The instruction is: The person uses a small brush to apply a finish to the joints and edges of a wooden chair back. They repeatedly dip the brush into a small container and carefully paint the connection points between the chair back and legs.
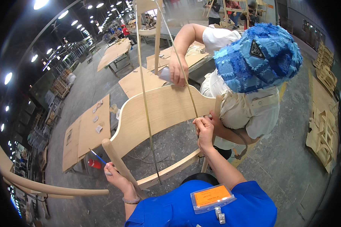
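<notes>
My left hand (116,177), beside the left post of a pale wooden chair, is closed round a thin blue pen-like stick (97,156) with a pale tip. My right hand (204,132) is a loose fist near the right end of the curved backrest (159,102). The right one of two long thin cords (142,81) runs down to this fist; whether my fingers grip it or something else is hidden. Opposite me, a co-worker in a blue patchwork cap (257,56) rests one hand (178,70) on the backrest's top edge with a greyish pad (165,74). Their other hand is by the right post.
Left of the chair stands a cardboard-covered table (85,130) with small round pads and a red bottle (94,163) beside it. Another wooden chair's curved parts (57,188) jut in at the lower left. Wooden frames (324,128) lie on cardboard at the right.
</notes>
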`<control>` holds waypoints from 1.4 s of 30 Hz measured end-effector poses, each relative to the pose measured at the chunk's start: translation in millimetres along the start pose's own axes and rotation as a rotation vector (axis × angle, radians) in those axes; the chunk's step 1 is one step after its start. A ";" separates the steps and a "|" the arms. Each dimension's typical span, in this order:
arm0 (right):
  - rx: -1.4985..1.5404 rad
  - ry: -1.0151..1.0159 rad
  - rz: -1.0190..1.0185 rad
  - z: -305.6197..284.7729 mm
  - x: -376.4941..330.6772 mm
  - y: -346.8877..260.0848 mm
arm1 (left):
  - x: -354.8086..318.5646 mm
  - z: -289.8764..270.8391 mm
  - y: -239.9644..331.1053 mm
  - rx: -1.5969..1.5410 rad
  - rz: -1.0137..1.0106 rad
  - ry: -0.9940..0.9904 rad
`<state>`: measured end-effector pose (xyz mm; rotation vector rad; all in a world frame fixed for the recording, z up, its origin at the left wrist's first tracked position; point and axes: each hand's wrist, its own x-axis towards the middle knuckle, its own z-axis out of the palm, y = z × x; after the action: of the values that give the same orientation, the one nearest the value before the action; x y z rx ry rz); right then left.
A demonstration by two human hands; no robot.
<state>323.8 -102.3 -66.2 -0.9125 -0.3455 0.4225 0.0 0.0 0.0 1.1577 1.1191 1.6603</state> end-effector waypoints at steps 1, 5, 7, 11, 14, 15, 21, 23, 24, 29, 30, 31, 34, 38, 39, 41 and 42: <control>0.005 -0.002 -0.002 -0.3 -0.3 -0.8 | -0.4 0.4 1.0 0.001 -0.004 -0.002; 0.004 0.029 0.035 6.0 -7.3 4.7 | 4.1 -1.5 8.8 0.021 -0.029 0.016; 0.028 0.007 -0.001 9.9 0.8 3.8 | 8.4 5.2 9.3 0.021 0.003 0.009; 0.013 0.033 0.030 9.1 -1.0 3.9 | 7.3 5.8 10.5 0.023 0.002 0.008; 0.028 0.026 -0.010 11.5 2.6 1.0 | 11.5 7.4 10.6 0.032 0.016 0.004; 0.019 0.024 -0.007 10.9 2.2 0.8 | 11.7 7.3 9.6 0.033 0.015 0.007; 0.016 0.028 0.004 10.6 4.6 0.8 | 14.5 8.3 4.8 0.022 0.014 0.008; 0.012 0.033 0.042 9.5 5.3 1.5 | 17.7 8.7 1.9 0.019 -0.008 0.017; 0.026 0.019 0.020 9.7 5.6 1.7 | 18.0 8.4 0.4 0.024 0.024 0.008; 0.025 0.026 0.030 10.1 7.9 4.8 | 21.1 8.4 -4.1 0.024 0.014 0.011; 0.028 0.022 0.012 9.6 8.4 5.3 | 20.9 8.8 -3.8 0.026 0.034 0.011; 0.029 0.021 0.013 9.1 8.8 5.6 | 20.5 9.5 -3.1 0.018 0.035 0.008; 0.037 0.011 0.009 7.5 10.1 6.5 | 17.8 12.3 -0.6 0.021 0.024 0.007; 0.032 0.025 0.014 6.7 11.2 6.2 | 16.6 12.4 -0.1 0.016 0.021 0.006; 0.040 0.017 -0.008 6.7 11.3 5.5 | 17.2 11.5 -0.8 0.022 0.023 -0.015; 0.046 0.024 0.004 6.5 11.4 3.7 | 19.3 8.5 -3.4 0.025 0.017 -0.049; 0.033 0.021 0.006 6.5 11.4 3.1 | 20.7 7.1 -5.9 0.035 0.034 -0.051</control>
<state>330.0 -90.6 -63.8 -0.8856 -0.3158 0.4232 2.2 22.5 0.8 1.2413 1.1062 1.6330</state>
